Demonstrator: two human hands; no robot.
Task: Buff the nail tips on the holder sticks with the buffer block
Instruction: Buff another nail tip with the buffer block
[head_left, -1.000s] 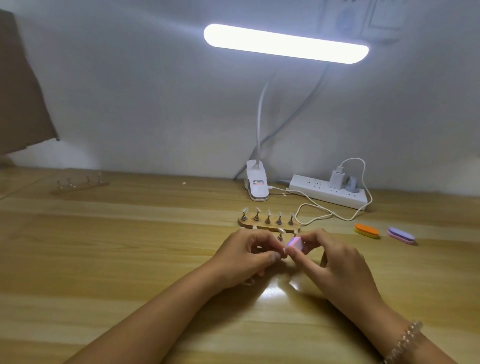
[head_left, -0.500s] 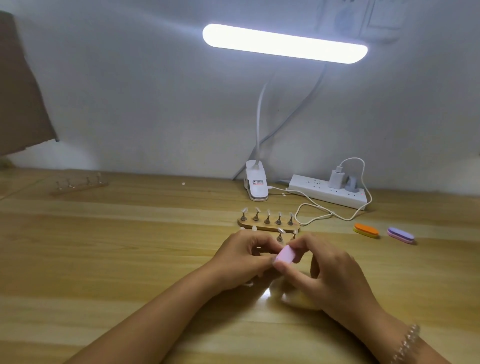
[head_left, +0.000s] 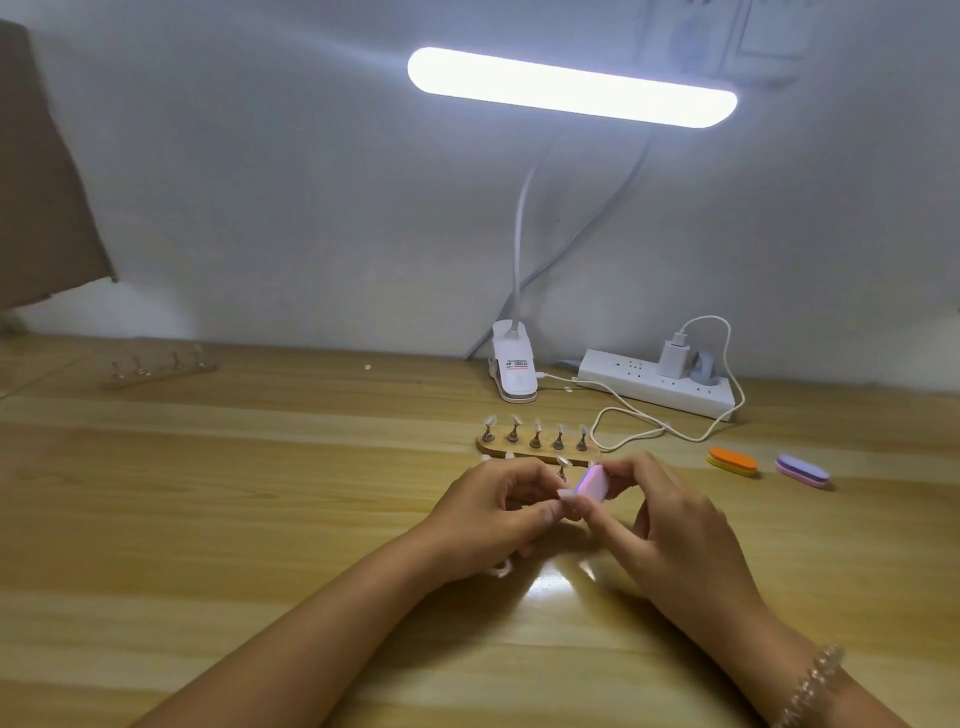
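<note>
Right hand (head_left: 670, 525) pinches the pink buffer block (head_left: 592, 483), left hand (head_left: 493, 514) pinches a holder stick, mostly hidden in the fingers, its nail tip (head_left: 565, 494) against the block, just in front of the wooden stand (head_left: 535, 456). Risk, as I judge it: the tip is tiny, so a hard or skewed stroke could pop it off, or the block could skid onto a fingertip. Right of the stand lie orange (head_left: 732, 461) and purple (head_left: 802, 470) buffers, behind it a power strip (head_left: 660, 387) and lamp clip (head_left: 514, 369), far left a second stand (head_left: 161, 371); glossy wooden table (head_left: 208, 493), white wall.
</note>
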